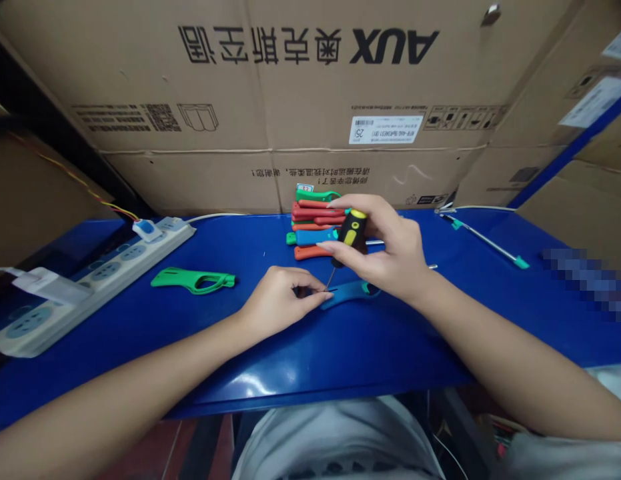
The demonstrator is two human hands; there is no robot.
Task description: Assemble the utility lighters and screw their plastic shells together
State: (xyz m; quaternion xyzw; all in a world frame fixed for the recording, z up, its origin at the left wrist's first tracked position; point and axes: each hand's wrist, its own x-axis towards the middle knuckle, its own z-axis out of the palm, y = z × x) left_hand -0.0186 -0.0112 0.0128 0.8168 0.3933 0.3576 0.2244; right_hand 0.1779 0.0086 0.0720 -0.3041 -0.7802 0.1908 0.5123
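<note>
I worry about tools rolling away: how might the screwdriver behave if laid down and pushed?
The screwdriver might roll in an arc, its handle looking rounded and thicker than the thin shaft. The glossy blue tabletop probably offers little grip. The shaft looks straight and metallic, so it is likely stiff.

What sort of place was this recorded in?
Probably a small workbench or assembly spot: a glossy blue tabletop, a long white plastic power strip on it, and a black-and-yellow-handled screwdriver in the right hand.
</note>
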